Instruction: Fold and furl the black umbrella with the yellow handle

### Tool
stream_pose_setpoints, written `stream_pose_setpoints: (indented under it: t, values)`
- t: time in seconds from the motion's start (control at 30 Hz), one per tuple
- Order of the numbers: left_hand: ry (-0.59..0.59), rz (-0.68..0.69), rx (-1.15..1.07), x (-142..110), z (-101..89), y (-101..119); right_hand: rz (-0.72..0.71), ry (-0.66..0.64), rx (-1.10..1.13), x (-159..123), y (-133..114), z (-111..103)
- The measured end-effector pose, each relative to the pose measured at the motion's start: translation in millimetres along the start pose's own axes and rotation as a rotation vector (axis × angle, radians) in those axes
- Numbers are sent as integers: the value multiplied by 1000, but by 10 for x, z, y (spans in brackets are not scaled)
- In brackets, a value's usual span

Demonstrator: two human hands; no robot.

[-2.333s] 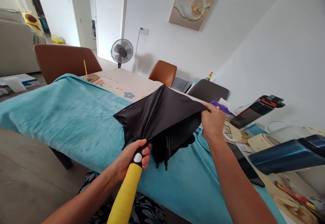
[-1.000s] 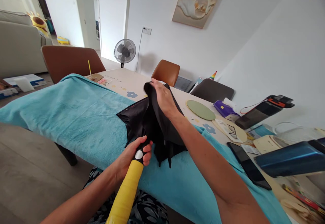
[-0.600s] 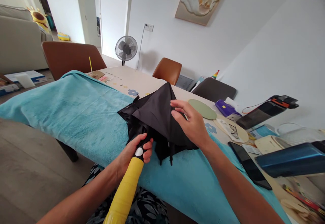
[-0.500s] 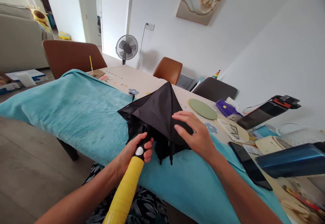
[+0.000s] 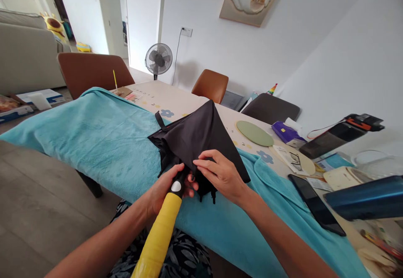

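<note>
Black and loosely folded, an umbrella (image 5: pixel 204 131) spreads over a turquoise blanket (image 5: pixel 103 135) on the table (image 5: pixel 185 96) in the head view, its yellow handle (image 5: pixel 160 236) angled back toward the person. The left hand (image 5: pixel 162 187) is wrapped round the handle's dark top; the right hand (image 5: pixel 224 177) pinches the umbrella's near edge in its fingertips, close beside the left. A phone (image 5: pixel 316 204) lies to the right.
</note>
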State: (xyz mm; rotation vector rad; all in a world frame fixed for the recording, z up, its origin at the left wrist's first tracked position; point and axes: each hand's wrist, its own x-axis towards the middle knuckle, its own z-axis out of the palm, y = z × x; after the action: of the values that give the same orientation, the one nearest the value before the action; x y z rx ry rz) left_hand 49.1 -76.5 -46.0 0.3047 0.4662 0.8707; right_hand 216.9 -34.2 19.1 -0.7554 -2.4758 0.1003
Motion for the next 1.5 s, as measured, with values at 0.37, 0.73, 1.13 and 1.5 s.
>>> stream_pose_setpoints:
  t: [0.37,0.73,1.13,1.5]
  values:
    - [17,-12,-12,28,-46,-28,7,-122,-30,39,-22,121]
    - [27,17,-103,-9,53,-4,192,-227,194,86,1,100]
    - [-3,68,-19,-38,77,-18,194,-240,240,195,-30,-7]
    - [-26,72,46,-12,112,-15,244,-223,-178,872,-143,190]
